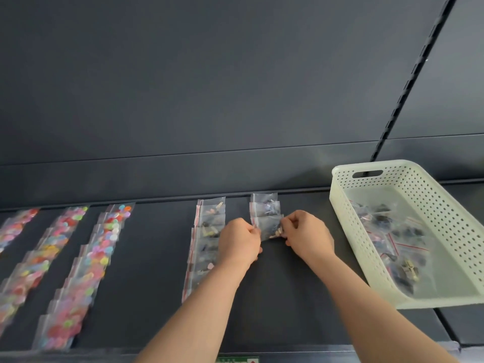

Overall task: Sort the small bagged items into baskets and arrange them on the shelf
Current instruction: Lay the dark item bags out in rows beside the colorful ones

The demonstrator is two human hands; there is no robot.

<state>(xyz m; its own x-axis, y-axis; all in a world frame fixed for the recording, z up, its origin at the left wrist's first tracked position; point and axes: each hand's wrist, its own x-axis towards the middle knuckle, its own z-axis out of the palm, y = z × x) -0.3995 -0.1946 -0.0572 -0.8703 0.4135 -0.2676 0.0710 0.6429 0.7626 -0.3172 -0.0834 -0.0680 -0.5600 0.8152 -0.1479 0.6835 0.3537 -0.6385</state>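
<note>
Plastic bag [269, 226] pinched between my left hand [239, 241] and right hand [306, 235]. I should lay it square, overlapping the row [264, 203] at the back edge of the shelf [157, 258].

Soft, even, rather dim light on the dark shelf [157, 258], shadows faint. The bagged items [65, 271] near its left edge are blurred; the slotted upright [419, 61] leans from lens distortion.

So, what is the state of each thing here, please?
Short row: two bags, lying overlapped.
Bag: held at its near end.
Left hand: pinches bag's left edge.
Right hand: pinches bag's right edge.
Long row: lying overlapped.
Colourful rows: lying overlapped.
Basket: on shelf, holding loose bags.
</note>
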